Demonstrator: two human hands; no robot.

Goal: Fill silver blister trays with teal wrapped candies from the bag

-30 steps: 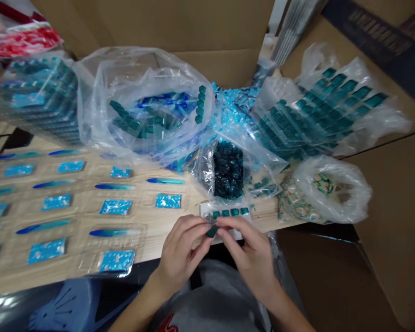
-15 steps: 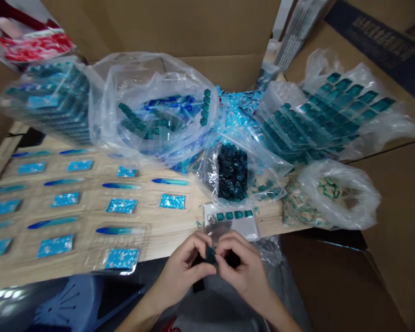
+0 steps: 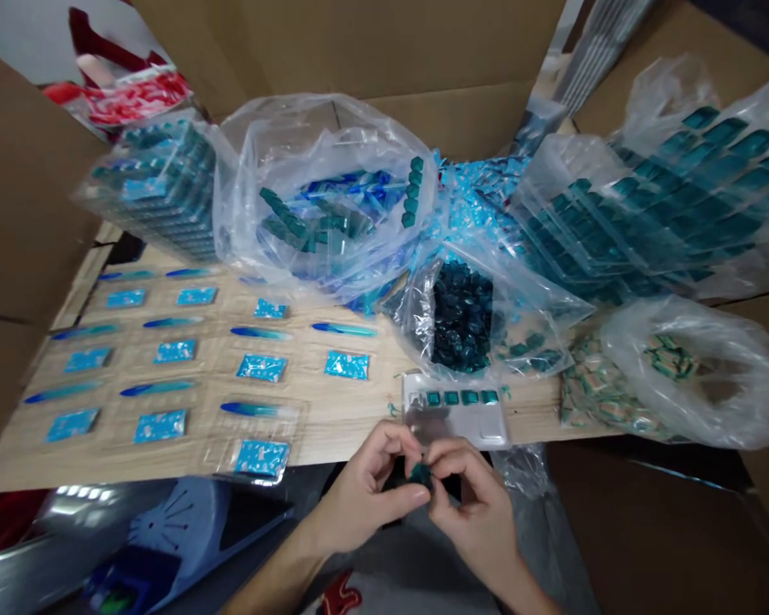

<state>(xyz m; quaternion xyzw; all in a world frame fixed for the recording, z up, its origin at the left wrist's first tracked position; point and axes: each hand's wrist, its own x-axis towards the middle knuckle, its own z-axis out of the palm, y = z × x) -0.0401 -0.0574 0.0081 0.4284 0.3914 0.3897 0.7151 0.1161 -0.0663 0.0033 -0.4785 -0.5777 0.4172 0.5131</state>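
Between the fingertips of both hands is a small dark teal plastic piece, too small and partly covered to name. My left hand pinches it from the left, thumb below. From the other side my right hand pinches it with thumb and forefinger. Just beyond the hands, at the table's front edge, lies a clear plastic tray with several teal square pieces in a row along its far side. Behind that tray sits an open clear bag of dark teal pieces.
Clear blister trays with blue pens and blue patterned packets cover the table's left. Behind stand stacked trays and a large plastic bag. At right are teal-filled trays and a bag of small packets. Cardboard walls the back.
The view has swung left, so everything appears shifted to the right. Both hands stay together, and the teal piece appears turned between the fingers.
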